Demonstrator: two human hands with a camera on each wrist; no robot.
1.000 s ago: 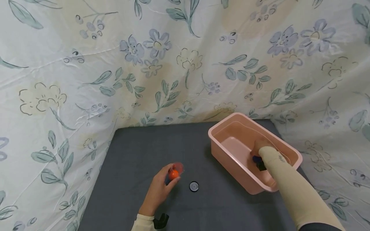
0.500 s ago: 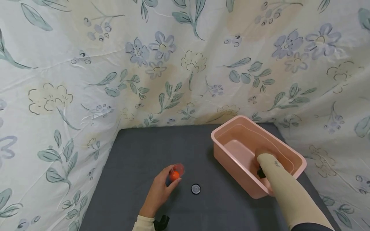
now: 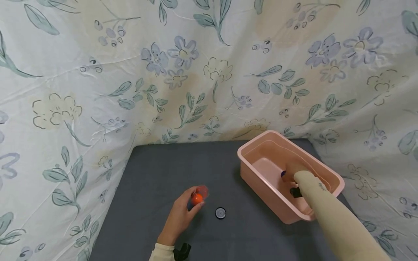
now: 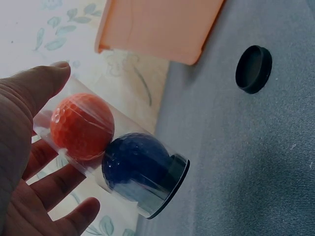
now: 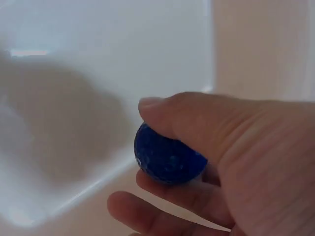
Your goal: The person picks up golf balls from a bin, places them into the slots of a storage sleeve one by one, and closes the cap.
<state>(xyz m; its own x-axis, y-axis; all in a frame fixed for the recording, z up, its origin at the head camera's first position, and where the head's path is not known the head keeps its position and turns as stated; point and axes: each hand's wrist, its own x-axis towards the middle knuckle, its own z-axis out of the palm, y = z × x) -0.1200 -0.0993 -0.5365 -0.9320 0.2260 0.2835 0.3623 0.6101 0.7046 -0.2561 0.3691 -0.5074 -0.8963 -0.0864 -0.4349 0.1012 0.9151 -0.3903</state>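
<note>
My left hand (image 3: 179, 214) holds a clear plastic tube (image 4: 133, 169) above the dark table. Inside the tube an orange golf ball (image 4: 81, 125) sits near the thumb end, and a dark blue golf ball (image 4: 135, 164) lies against the black-capped end. On the table to the right of that hand is a round black cap (image 3: 220, 213), its hollow side up. My right hand (image 3: 292, 171) is down inside the pink bin (image 3: 245, 163). In the right wrist view its thumb and fingers pinch another blue golf ball (image 5: 170, 155).
The bin stands at the table's right side, set at an angle, its high walls around the right forearm (image 3: 330, 210). Floral cloth (image 3: 169, 90) hangs behind and along both sides of the dark tabletop (image 3: 163, 163).
The right hand has shifted a little inside the bin, and part of a blue ball shows at its fingers now. The left hand keeps the tube in nearly the same place.
</note>
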